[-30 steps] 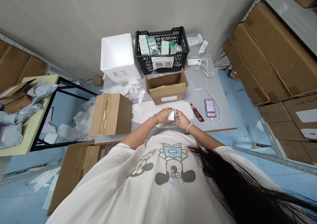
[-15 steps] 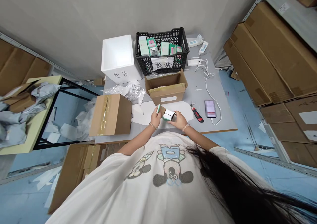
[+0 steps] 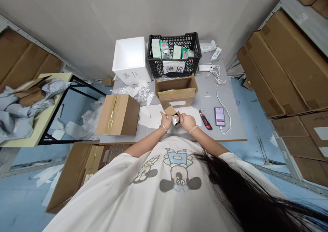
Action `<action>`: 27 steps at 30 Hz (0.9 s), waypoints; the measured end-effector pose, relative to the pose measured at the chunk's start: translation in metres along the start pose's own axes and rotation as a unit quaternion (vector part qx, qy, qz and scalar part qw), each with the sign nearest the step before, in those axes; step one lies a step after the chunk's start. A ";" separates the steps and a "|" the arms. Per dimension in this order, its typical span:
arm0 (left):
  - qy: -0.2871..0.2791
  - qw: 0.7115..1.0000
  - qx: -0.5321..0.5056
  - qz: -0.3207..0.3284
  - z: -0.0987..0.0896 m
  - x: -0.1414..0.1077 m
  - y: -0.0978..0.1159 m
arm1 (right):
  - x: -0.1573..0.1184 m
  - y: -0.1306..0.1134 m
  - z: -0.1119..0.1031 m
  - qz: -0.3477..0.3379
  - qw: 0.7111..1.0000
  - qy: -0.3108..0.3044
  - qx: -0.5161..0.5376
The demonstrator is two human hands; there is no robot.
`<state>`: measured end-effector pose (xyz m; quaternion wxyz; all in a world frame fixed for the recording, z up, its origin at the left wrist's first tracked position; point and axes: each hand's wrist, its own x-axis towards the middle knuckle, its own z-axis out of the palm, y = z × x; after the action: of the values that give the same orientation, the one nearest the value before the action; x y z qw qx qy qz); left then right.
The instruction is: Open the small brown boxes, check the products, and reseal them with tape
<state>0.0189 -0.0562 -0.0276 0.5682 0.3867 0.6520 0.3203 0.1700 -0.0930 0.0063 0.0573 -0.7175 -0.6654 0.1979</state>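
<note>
Well, first at far left, a heap of grey parcels (image 3: 15, 104), and then, at the left end of the grey surface (image 3: 237, 124), a taped carton (image 3: 118, 117). Behind that carton, farther from the body, a white foam box (image 3: 143, 76) beside a crumple of clear plastic wrap (image 3: 146, 93). Next, the left hand (image 3: 166, 121), partly closed on the left side of a small box (image 3: 176, 125) with a raised brown flap. Directly between the two hands, that small box, close to the body and over a white paper sheet (image 3: 148, 123), with an open mouth and something pale and shiny inside. Just to the right of it, the right hand (image 3: 188, 122), curled narrow at the rim; hard to tell exactly what between the fingers. Neither hand clearly nearer; long axis too foreshortened to judge. Straight beyond, an open cardboard box (image 3: 166, 100), then a black crate (image 3: 190, 67). Farther right, a red-and-black cutter (image 3: 205, 120) and a phone (image 3: 219, 116).
</note>
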 end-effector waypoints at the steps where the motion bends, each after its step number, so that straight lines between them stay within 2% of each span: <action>1: -0.010 0.998 0.031 0.047 0.002 -0.001 0.001 | 0.000 0.004 0.003 0.020 0.999 0.011 0.030; 3: -0.036 0.987 0.081 0.135 0.004 -0.002 0.001 | 0.000 0.014 0.012 0.059 0.992 0.024 0.113; 5: -0.063 0.975 0.098 0.191 0.004 -0.002 -0.001 | -0.002 0.023 0.025 0.098 0.971 0.018 0.217; 8: -0.096 0.974 0.091 0.185 0.000 0.000 -0.006 | -0.006 0.032 0.042 0.136 0.935 0.010 0.328; 10: -0.107 0.979 0.080 0.152 -0.005 0.000 -0.009 | -0.007 0.034 0.050 0.137 0.930 0.016 0.341; 12: -0.106 0.980 0.075 0.151 -0.009 -0.002 -0.011 | -0.008 0.033 0.052 0.127 0.939 0.023 0.319; 15: -0.103 0.968 0.083 0.214 -0.011 -0.009 -0.011 | -0.009 0.028 0.045 0.105 0.954 0.073 0.270; 17: -0.107 0.961 0.093 0.239 -0.010 -0.014 -0.010 | -0.011 0.024 0.034 0.061 0.961 0.126 0.238; 19: -0.107 0.961 0.101 0.235 -0.007 -0.017 -0.008 | -0.012 0.019 0.022 -0.009 0.971 0.141 0.195; 22: -0.094 0.964 0.103 0.225 -0.005 -0.018 -0.007 | -0.015 0.011 0.005 -0.093 0.983 0.100 0.120; 24: -0.090 0.970 0.083 0.209 -0.006 -0.018 -0.009 | -0.014 0.005 -0.002 -0.101 0.989 0.068 0.082; 27: -0.101 0.982 0.041 0.153 -0.011 -0.017 -0.015 | -0.012 -0.005 -0.006 -0.082 0.995 0.027 0.041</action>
<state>0.0069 -0.0783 -0.0299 0.5591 0.5352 0.5367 0.3362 0.1674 -0.1026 0.0160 0.1201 -0.6625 -0.7118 0.2002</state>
